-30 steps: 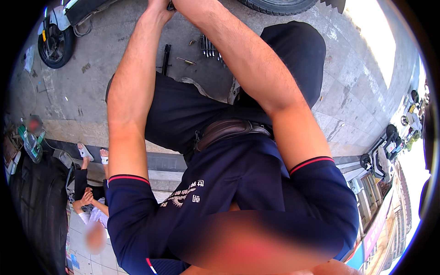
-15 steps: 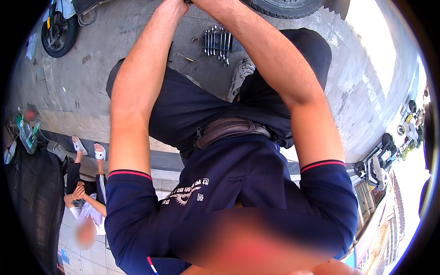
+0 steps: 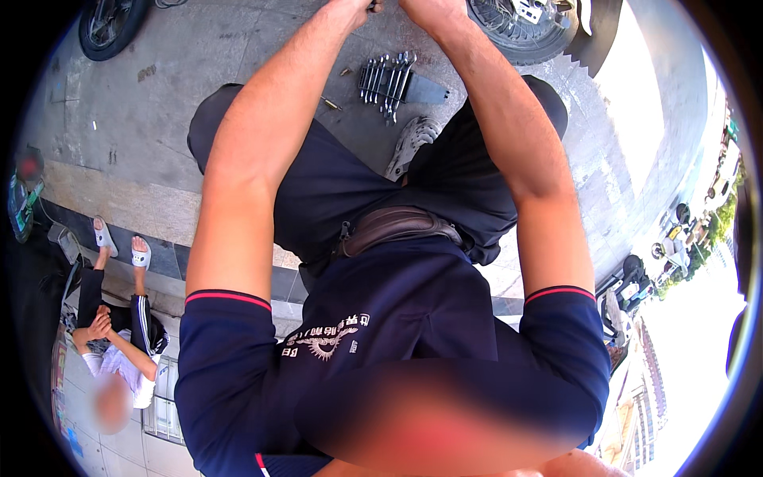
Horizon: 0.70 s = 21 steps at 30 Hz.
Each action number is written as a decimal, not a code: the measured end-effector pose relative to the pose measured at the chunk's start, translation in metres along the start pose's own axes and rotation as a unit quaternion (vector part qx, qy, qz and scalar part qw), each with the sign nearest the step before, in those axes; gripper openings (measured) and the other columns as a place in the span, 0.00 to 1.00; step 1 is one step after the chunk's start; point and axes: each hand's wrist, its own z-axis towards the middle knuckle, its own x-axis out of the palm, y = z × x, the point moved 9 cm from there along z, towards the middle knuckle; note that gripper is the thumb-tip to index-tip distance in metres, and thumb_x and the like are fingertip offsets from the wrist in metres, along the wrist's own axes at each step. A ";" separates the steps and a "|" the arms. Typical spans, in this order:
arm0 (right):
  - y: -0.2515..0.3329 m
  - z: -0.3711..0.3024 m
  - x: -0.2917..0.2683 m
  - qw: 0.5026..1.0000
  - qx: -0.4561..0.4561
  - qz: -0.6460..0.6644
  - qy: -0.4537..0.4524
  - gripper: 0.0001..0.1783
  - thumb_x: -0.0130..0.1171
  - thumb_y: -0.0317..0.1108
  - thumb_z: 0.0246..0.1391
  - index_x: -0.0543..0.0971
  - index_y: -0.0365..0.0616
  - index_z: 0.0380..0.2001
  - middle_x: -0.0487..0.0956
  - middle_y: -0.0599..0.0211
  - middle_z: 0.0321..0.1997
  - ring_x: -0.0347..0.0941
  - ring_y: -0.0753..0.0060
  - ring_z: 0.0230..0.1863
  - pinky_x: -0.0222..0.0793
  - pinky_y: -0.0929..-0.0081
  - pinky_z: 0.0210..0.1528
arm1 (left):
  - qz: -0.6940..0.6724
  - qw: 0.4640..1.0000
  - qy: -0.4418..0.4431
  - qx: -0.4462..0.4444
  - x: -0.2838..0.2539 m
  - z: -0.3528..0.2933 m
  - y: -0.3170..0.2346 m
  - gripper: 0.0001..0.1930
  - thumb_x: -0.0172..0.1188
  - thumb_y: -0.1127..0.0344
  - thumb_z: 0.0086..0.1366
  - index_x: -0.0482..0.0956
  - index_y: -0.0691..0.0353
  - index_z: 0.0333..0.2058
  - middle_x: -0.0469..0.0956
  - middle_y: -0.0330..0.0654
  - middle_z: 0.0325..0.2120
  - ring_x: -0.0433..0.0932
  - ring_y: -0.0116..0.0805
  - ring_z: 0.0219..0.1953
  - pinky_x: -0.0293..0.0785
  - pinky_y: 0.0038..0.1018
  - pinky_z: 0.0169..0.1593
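silver wrenches (image 3: 393, 87), red-trimmed navy shirt (image 3: 445, 302)

A slim gap parts the left hand (image 3: 351, 9) from the right hand (image 3: 431, 9); beside the right wrist a tyre (image 3: 510, 46) crowds in. Wrenches (image 3: 385, 86) clutter the ground between the forearms, but pavement (image 3: 179, 111) left of them offers generous passage.

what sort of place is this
Probably an outdoor vehicle-repair spot: a row of wrenches lies on the paved ground near a tyred wheel, and two-wheelers stand off to the right.
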 end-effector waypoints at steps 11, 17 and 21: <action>0.009 0.009 0.000 0.986 0.129 -0.088 0.053 0.14 0.55 0.39 0.61 0.81 0.40 0.36 0.86 0.45 0.35 0.85 0.42 0.39 0.80 0.49 0.42 | 0.063 0.997 -0.043 0.027 0.010 -0.010 -0.017 0.30 0.55 0.42 0.72 0.83 0.72 0.39 0.82 0.50 0.24 0.78 0.42 0.18 0.69 0.40 0.19; -0.003 0.013 0.007 0.987 0.123 -0.083 0.067 0.23 0.47 0.48 0.68 0.80 0.39 0.35 0.84 0.41 0.33 0.83 0.37 0.38 0.76 0.42 0.43 | 0.073 0.996 -0.034 0.038 0.005 -0.036 -0.029 0.31 0.59 0.38 0.69 0.84 0.68 0.35 0.81 0.48 0.21 0.77 0.38 0.14 0.69 0.37 0.16; -0.009 0.017 0.008 0.991 0.093 -0.078 0.062 0.22 0.45 0.49 0.70 0.77 0.41 0.36 0.83 0.41 0.34 0.81 0.34 0.38 0.74 0.40 0.43 | 0.062 0.998 -0.021 0.023 0.001 -0.034 -0.030 0.29 0.60 0.39 0.69 0.84 0.67 0.33 0.80 0.45 0.18 0.75 0.37 0.12 0.67 0.37 0.15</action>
